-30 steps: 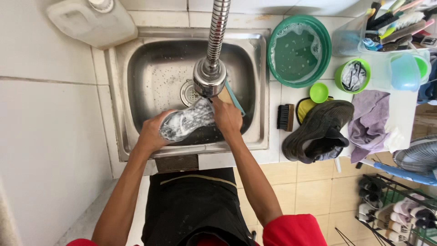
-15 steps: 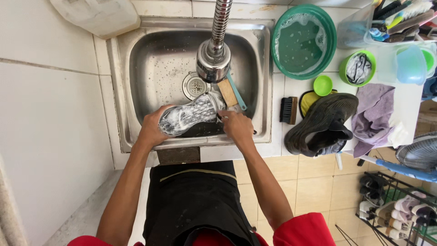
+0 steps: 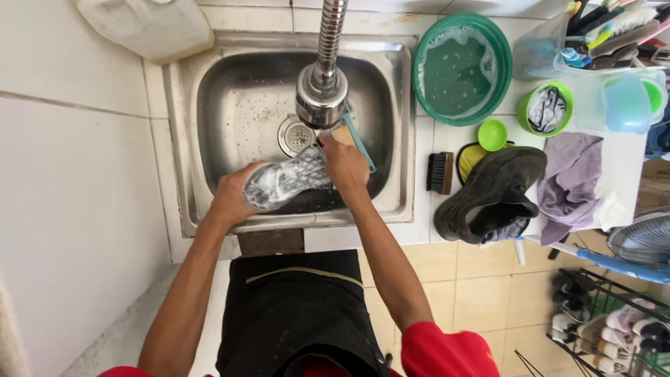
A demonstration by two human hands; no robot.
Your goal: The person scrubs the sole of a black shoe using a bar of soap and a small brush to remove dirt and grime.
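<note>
**Scrubbing a shoe sole in the sink**

The shoe (image 3: 286, 185) lay sole-up and soapy inside the steel sink (image 3: 181, 174), just in front of the drain and below the faucet head (image 3: 321, 103). The left hand (image 3: 234, 199) was closed around its heel end, fingers wrapped over the edge and holding it steady. The right hand (image 3: 345, 164) was clenched on a brush (image 3: 349, 136) with a wooden back and a teal handle, pressed against the toe end of the sole. The work appeared to be mid-scrub; any further stroke would call for the left hand's firm hold on a slippery shoe while the brush ran the length of the tread.

On the counter to the right lay a second dark shoe (image 3: 492, 195), a small black brush (image 3: 440, 172), a green basin (image 3: 460, 66) of sudsy water and a purple cloth (image 3: 569, 178).

The brush bristles were hidden under the right hand and the faucet head, the shoe's upper faced down out of sight, and whether water was running could not be made out.
</note>
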